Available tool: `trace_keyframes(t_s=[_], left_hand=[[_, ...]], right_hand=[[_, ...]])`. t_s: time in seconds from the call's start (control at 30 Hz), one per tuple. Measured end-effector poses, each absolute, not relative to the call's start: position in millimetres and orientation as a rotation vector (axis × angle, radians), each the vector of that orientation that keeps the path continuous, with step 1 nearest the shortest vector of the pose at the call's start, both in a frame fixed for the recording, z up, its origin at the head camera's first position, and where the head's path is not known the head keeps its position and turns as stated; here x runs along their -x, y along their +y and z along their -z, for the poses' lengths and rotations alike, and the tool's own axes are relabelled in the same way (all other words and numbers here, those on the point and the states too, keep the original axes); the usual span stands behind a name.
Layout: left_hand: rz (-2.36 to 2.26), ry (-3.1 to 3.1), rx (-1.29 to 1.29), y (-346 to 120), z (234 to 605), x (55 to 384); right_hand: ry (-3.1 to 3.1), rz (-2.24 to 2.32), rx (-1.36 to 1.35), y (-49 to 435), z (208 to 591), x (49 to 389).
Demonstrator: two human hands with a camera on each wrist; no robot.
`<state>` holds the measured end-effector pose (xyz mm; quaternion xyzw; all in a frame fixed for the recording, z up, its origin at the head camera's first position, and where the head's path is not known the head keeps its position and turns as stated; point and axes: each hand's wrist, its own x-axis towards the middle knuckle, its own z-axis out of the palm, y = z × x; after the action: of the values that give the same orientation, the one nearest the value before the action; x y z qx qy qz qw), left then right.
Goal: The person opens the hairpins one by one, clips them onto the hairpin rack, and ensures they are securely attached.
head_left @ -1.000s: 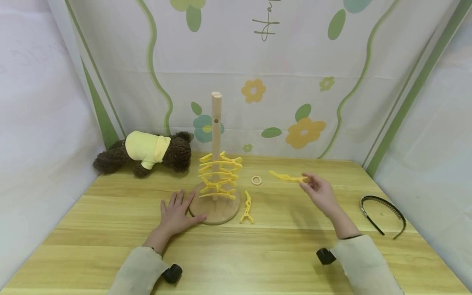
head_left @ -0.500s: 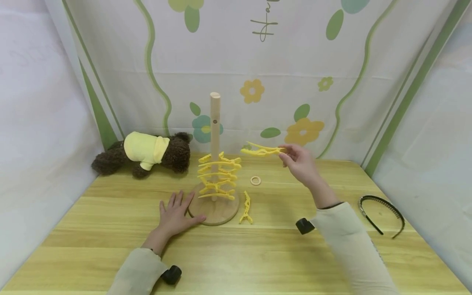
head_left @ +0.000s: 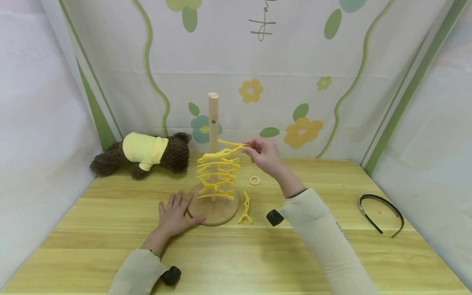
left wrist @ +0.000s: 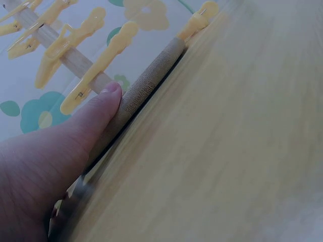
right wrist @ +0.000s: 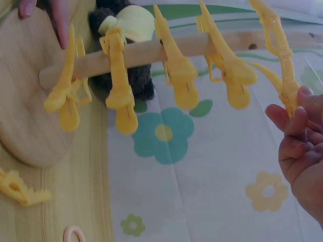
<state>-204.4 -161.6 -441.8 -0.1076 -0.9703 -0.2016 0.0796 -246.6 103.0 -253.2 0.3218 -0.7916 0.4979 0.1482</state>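
My right hand (head_left: 265, 155) pinches the handle end of a yellow alligator hair clip (right wrist: 286, 65) beside an upright wooden post (head_left: 213, 108). In the head view the clip's jaws are spread, one in front of the post; in the right wrist view they stand apart near it. Several like hair clips (right wrist: 118, 75) are clamped on the post below. My left hand (head_left: 174, 217) lies spread on the table, its thumb on the edge of the round wooden base (head_left: 217, 215). A loose yellow hair clip (head_left: 246, 208) lies right of the base.
A small wooden ring (head_left: 255, 180) lies behind the loose clip. A brown plush toy in a yellow top (head_left: 144, 151) lies at the back left. A black headband (head_left: 381, 213) rests at the right. Printed fabric (head_left: 295, 53) encloses the table's back and sides.
My right hand has moved left and up from the right side to the post, carrying the hair clip, whose jaws have spread. My left hand has stayed on the base.
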Motion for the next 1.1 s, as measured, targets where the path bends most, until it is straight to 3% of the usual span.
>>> trace_keyframes(t_s=[0.63,0.9,1.1], left_hand=[[0.593,-2.908,0.327,-162,444,205],[0.581,-2.91,0.333,-161,444,204],[0.583,-2.906,0.324,-161,443,204]], right_hand=[[-2.25,-1.406,-0.944,79,272,269],[-2.335,-1.392,-0.92,81,267,264],[-2.363,-1.346,-0.916,78,249,241]])
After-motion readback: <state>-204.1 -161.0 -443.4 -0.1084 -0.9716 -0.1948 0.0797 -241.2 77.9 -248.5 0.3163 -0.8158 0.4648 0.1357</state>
